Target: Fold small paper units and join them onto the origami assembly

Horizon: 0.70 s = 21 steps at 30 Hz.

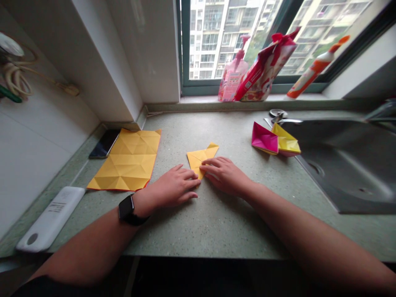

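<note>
I have the folded yellow paper point(198, 157) flat on the speckled countertop point(235, 231), its lower point at my fingertips. My left hand point(177, 185) is loosely open, fingers a little spread, touching that point without a visible grip. My right hand point(225, 173) is half curled, fingertips on the paper's right edge — whether the thumb pinches from beneath, I cannot tell. To crease this well, I should pin the point lightly with the left, line up the edges, then run a right fingertip outward from the middle; thick layers could slip if pressed early.

The counter runs between a creased yellow sheet point(133, 159) at left and a steel sink point(355, 169) at right — daylight comes through the window point(213, 41), behind a pink pump bottle point(233, 78).
</note>
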Motion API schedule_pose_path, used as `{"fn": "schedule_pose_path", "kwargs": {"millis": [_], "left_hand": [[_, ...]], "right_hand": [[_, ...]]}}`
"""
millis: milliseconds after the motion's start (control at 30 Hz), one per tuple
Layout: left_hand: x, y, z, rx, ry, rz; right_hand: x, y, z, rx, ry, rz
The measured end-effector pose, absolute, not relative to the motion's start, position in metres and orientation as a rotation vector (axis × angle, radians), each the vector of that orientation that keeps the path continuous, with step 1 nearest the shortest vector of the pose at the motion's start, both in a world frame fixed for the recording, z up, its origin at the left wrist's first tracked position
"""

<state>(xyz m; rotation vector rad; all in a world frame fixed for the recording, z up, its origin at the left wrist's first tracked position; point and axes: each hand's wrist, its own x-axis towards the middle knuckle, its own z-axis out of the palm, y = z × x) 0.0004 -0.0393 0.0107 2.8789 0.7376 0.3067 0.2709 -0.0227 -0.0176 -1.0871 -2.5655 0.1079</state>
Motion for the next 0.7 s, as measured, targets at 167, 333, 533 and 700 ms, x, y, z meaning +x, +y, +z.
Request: {"fn": "schedule_pose_path", "kwargs": {"millis": [167,333,533,700], "left_hand": [[-0.006,-0.032,0.012,2.85,0.813,0.333],[-0.009,-0.029,0.011,2.823,0.843,0.378],[-0.005,-0.03,0.011,2.785,0.803,0.384],[-0.003,-0.031,0.015,2.752,0.825,0.37]], "right_hand": [[0.279,-0.02,-0.012,-1.038,-2.49,0.118],[0.316,0.009,-0.014,-1.391,-2.046,0.02],[0.334,0.03,-0.038,-1.542,-2.046,0.043],[0.323,0.027,-0.039,-1.501,-2.065,0.081]]}}
